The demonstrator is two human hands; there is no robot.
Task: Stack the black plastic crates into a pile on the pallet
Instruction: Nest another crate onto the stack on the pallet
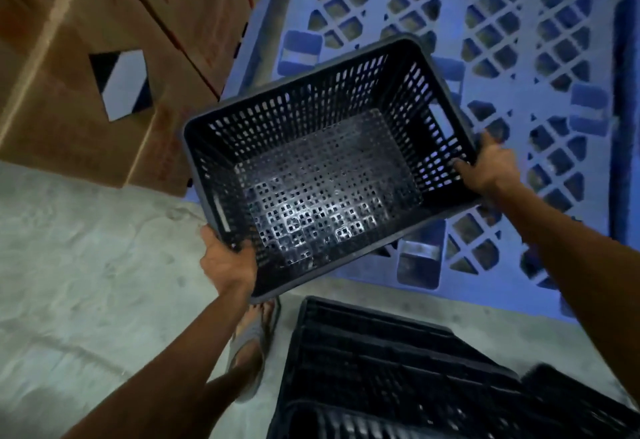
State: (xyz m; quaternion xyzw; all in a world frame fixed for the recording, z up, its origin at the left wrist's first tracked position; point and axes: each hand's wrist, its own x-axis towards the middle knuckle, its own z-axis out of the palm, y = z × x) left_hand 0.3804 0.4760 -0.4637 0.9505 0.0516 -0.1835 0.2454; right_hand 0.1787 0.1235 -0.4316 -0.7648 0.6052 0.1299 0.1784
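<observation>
I hold a black perforated plastic crate (322, 175) in the air, open side up and empty, tilted over the near edge of the blue lattice pallet (519, 67). My left hand (227, 265) grips its near left rim, thumb inside the wall. My right hand (491, 164) grips the right rim just below the handle slot. Below me, on the concrete floor, more black crates (391, 376) lie at the bottom of the view, partly cut off by the frame edge.
Brown cardboard boxes (104, 57) are stacked at the left, against the pallet's left side. Grey concrete floor (86, 282) fills the lower left. A foot in a grey sandal (249, 352) stands between the floor crates and my left arm.
</observation>
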